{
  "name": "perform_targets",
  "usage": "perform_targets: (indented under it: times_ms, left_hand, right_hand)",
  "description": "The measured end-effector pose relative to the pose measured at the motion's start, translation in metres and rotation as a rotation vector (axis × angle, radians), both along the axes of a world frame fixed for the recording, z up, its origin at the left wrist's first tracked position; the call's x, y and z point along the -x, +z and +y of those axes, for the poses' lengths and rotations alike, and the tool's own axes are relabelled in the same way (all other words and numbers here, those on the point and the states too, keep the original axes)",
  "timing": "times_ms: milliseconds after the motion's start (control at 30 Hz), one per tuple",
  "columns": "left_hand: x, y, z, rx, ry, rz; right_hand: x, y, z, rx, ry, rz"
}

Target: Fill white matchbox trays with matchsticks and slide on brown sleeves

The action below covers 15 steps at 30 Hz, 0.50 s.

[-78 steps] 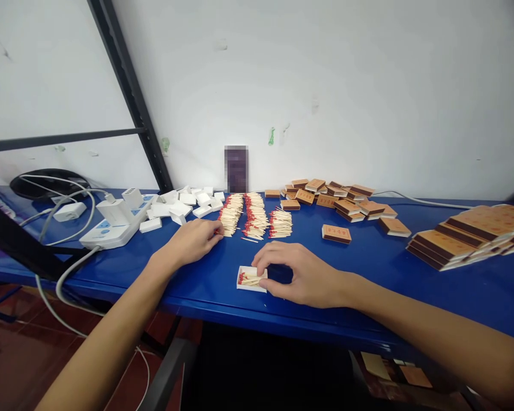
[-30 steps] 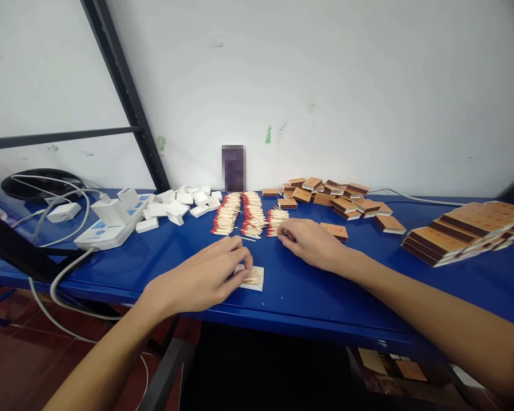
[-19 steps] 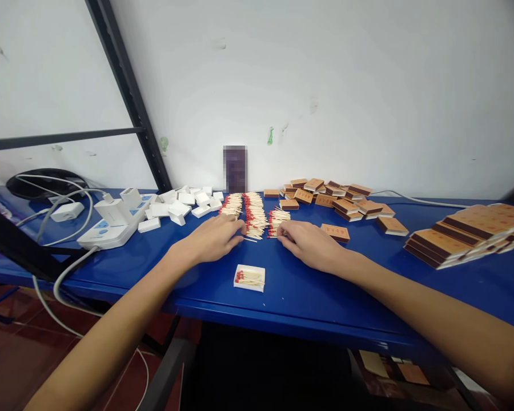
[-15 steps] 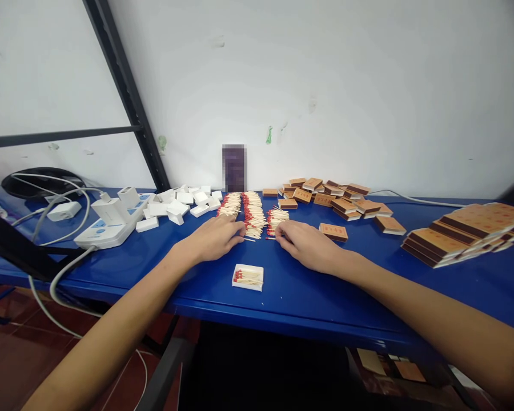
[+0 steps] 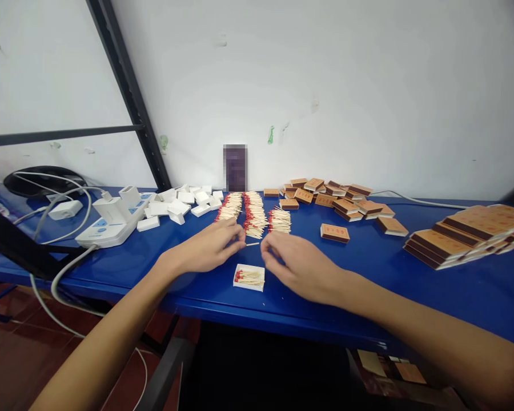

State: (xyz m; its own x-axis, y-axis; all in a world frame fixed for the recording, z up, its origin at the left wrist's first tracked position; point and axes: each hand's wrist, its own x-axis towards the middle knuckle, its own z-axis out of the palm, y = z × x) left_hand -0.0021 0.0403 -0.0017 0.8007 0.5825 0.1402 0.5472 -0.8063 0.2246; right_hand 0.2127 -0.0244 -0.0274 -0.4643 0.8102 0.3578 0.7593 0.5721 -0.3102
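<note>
My left hand (image 5: 216, 244) pinches a match (image 5: 252, 244) between thumb and forefinger, its pale stick pointing right. My right hand (image 5: 302, 265) hovers just right of that stick, fingers curled together; whatever they hold, if anything, is hidden. Below and between the hands lies a white matchbox tray (image 5: 248, 287), partly filled with red-headed matches (image 5: 249, 277) lying sideways. Beyond the hands are three rows of matches: a left row (image 5: 230, 205), a longer middle row (image 5: 254, 212) and a short right row (image 5: 280, 220).
White empty trays (image 5: 186, 198) are heaped at the back left, beside a power strip (image 5: 111, 231) with plugs and cables. Brown matchbox sleeves (image 5: 346, 204) are piled at the back right. One matchbox sleeve (image 5: 334, 233) lies nearer, and larger stacked boxes (image 5: 466, 234) stand far right.
My right hand has come left and nearer from the short match row, towards the tray. My left hand has drawn slightly nearer, with the match lifted away from the middle row.
</note>
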Motion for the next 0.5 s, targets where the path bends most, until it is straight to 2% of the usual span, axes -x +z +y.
perform_targets:
  times_ms: [133,233,333,500]
  left_hand:
    - [0.006,0.009,-0.028,0.112,-0.032,0.009]
    - [0.007,0.011,-0.035,0.123,-0.030,0.034]
    - [0.000,0.011,-0.022,0.022,0.006,0.045]
    - [-0.023,0.003,0.019,-0.206,0.025,0.147]
  right_hand:
    - [-0.025,0.001,0.023,-0.064,-0.144,-0.078]
    - [-0.037,-0.003,0.037,-0.039,-0.192,-0.144]
    - [-0.040,-0.008,0.043,0.006,-0.194,-0.201]
    - [-0.038,-0.010,0.043,0.032,-0.211,-0.232]
